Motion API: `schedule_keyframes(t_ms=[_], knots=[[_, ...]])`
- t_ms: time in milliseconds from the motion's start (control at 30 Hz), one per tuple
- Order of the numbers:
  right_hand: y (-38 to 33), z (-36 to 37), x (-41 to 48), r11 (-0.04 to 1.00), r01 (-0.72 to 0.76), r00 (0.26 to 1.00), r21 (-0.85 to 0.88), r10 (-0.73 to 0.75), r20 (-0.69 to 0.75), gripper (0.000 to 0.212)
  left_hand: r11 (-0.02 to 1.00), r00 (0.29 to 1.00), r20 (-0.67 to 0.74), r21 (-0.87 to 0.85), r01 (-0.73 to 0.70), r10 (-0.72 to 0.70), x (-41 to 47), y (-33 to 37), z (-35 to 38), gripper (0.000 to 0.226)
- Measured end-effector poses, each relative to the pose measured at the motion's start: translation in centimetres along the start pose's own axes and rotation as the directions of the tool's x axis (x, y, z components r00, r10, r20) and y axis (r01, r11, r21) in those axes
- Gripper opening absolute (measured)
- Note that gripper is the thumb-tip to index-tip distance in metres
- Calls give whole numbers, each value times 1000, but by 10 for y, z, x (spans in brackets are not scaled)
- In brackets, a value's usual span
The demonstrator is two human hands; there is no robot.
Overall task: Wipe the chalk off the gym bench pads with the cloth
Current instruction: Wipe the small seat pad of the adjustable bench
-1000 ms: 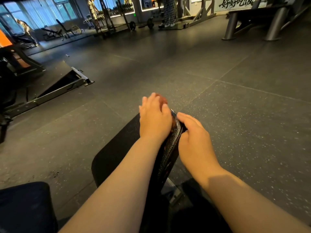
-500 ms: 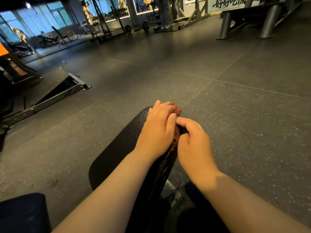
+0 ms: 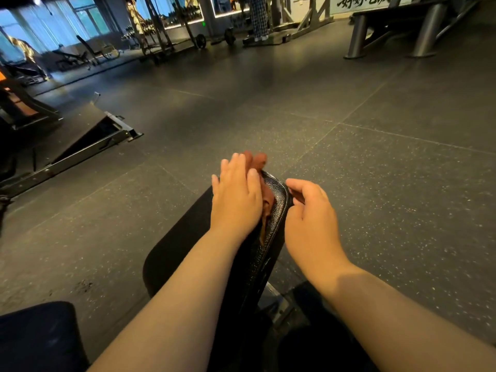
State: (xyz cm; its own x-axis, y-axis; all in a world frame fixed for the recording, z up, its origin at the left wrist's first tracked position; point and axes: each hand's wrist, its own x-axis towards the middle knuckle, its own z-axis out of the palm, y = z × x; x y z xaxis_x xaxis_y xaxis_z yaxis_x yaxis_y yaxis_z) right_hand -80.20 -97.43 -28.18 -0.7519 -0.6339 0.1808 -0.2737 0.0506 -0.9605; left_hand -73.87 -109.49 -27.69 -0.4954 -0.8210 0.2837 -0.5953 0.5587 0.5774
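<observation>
A black textured bench pad (image 3: 276,218) runs away from me in the lower middle of the head view. A reddish-brown cloth (image 3: 259,161) lies on its far end, mostly hidden under my left hand (image 3: 236,200). That hand presses flat on the cloth with straight fingers. My right hand (image 3: 308,213) grips the pad's right edge, its fingers curled round the rim. Chalk marks cannot be made out on the pad.
A second dark pad (image 3: 37,336) sits at the lower left. A steel machine frame (image 3: 88,146) lies on the rubber floor to the left. Racks and a person in checked trousers (image 3: 257,17) stand far back; a grey bench frame (image 3: 426,30) is at upper right.
My left hand has slid with the cloth toward the pad's far end, so more cloth shows past the fingertips. My right hand has moved slightly right along the pad's edge.
</observation>
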Motion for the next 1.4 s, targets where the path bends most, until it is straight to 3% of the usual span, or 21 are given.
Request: schedule_keyframes(t_ms=[67,267,500,700,733,800,867,933,1067,1133,1267,1333,1400], knots=[[-1,0,-1,1000,-5,1000,-10,5,-7,51,994,993,-62,41,99,-97,4,14,4,51],[-6,-1,-2,994,-11,1000,107,12,-11,36,983,984,24,-55,-178,179,-45,23,8,55],[-10,-4,-4,996,6,1000,94,-6,-2,51,999,998,-40,6,42,-42,10,31,12,42],[-3,-7,-3,995,37,998,92,-32,-57,39,936,941,35,-116,-331,337,-26,14,1,40],[-1,-7,-2,997,43,999,68,-40,-36,39,943,948,29,-119,-311,317,-18,4,-1,38],[3,-6,-2,998,59,998,16,-59,10,39,983,995,-24,-153,-104,102,5,-10,-1,40],[5,-4,-3,997,73,997,-21,-72,18,40,989,995,-58,-127,76,-84,20,-8,3,47],[4,-3,-2,997,70,998,-18,-70,3,40,998,999,-44,-57,26,-29,14,4,8,47],[0,-2,3,998,46,999,50,-45,-16,41,948,948,74,-97,-302,310,-16,8,-2,41],[1,-1,4,998,56,998,43,-55,-12,41,959,955,98,-70,-275,281,2,-4,-6,45],[5,0,2,999,34,999,40,-33,-8,43,995,996,-11,-34,88,-89,43,-9,-4,53],[4,-1,3,999,28,1000,47,-27,-11,44,998,998,-32,5,60,-60,38,1,2,48],[2,-2,6,996,20,1000,87,-19,-19,42,993,993,-1,-9,-114,114,14,12,8,41]])
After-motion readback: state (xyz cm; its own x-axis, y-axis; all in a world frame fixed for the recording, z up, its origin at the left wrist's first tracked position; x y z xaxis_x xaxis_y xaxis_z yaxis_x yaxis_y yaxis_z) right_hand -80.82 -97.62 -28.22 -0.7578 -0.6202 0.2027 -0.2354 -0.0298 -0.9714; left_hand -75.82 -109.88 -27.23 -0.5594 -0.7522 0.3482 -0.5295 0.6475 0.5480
